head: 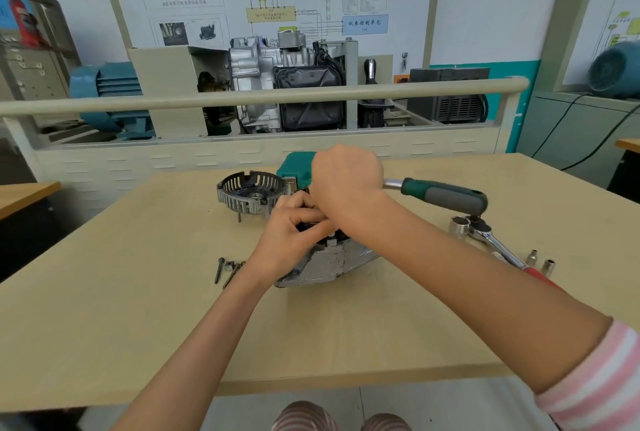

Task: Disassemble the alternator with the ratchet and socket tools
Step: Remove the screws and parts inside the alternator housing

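Observation:
The alternator body (329, 262), a scuffed silver housing, rests on the wooden table (138, 309) at the middle. My left hand (291, 226) grips its dark top part from the left. My right hand (346, 181) is closed over the head end of a ratchet with a green and grey handle (446, 195), which sticks out to the right above the alternator. The ratchet's head and socket are hidden under my right hand. A removed slotted end cover (249, 191) lies behind and to the left.
Loose long bolts (225, 269) lie left of the alternator. A second ratchet (491, 240), a large socket (460, 225) and two small sockets (540, 262) lie at the right. A green tool case (294, 167) stands behind my hands. A railing and training engine stand beyond the table.

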Motion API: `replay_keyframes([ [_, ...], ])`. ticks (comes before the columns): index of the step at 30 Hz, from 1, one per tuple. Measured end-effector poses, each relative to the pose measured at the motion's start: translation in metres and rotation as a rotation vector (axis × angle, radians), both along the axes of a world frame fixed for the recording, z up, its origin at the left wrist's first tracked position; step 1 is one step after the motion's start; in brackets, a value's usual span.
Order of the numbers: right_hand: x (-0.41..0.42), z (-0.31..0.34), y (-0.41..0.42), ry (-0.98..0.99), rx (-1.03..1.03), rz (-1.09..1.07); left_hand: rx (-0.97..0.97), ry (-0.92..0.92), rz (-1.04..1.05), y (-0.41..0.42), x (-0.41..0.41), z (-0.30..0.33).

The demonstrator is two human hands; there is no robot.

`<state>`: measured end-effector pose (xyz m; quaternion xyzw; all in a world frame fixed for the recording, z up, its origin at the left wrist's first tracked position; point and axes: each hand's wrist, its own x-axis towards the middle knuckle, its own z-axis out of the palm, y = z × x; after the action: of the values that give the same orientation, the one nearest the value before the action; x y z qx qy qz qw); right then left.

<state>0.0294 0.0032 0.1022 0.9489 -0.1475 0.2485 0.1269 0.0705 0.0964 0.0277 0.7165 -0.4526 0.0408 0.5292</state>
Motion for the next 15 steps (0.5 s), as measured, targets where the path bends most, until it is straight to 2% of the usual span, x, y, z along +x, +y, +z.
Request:
replay_keyframes([
  [3,0.002,0.0,0.004,-0.014,-0.008,-0.005,0.007,0.013,0.002,0.0,0.0,-0.001],
  [7,-0.002,0.0,0.001,-0.052,-0.102,0.146,0.016,0.053,-0.016,0.002,-0.001,0.001],
  [12,-0.005,0.009,-0.015,0.071,-0.079,0.422,0.018,0.048,-0.023,0.003,0.001,0.0],
  [15,-0.009,0.012,-0.017,0.106,-0.046,0.475,-0.018,0.051,-0.01,0.002,0.001,0.0],
])
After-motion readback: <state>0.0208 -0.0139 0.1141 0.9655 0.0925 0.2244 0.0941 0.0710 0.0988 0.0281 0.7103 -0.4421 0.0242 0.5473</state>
